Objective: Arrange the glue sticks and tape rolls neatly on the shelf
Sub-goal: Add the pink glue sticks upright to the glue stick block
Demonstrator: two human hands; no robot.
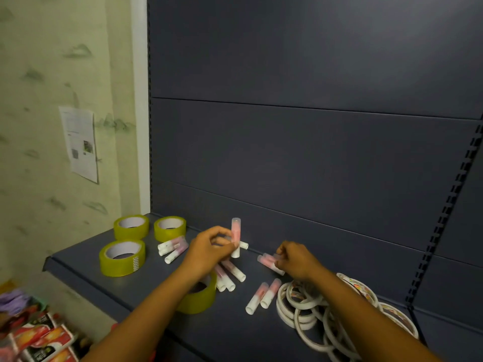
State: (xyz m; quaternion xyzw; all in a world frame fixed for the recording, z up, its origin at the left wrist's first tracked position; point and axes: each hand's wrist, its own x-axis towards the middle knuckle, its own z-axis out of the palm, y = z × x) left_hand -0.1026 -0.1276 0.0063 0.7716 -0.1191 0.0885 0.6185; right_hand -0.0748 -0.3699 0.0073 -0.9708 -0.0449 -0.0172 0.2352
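L hand (209,248) pinches upright glue stick (235,237); R hand (294,259) grips lying sticks (266,261).

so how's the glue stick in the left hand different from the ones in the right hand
The left hand holds one glue stick upright, its clear cap on top. The right hand grips a couple of glue sticks lying flat on the shelf, caps pointing left. All share pink bodies and white bases.

- Glue sticks (174,248): white tubes, pink-tinted clear caps; most lying scattered on the grey shelf (78,267), 1 upright (235,237).
- Yellow tape rolls (122,257): 4, lying flat, left side.
- Thin white tape rolls (300,300): overlapping heap, right.
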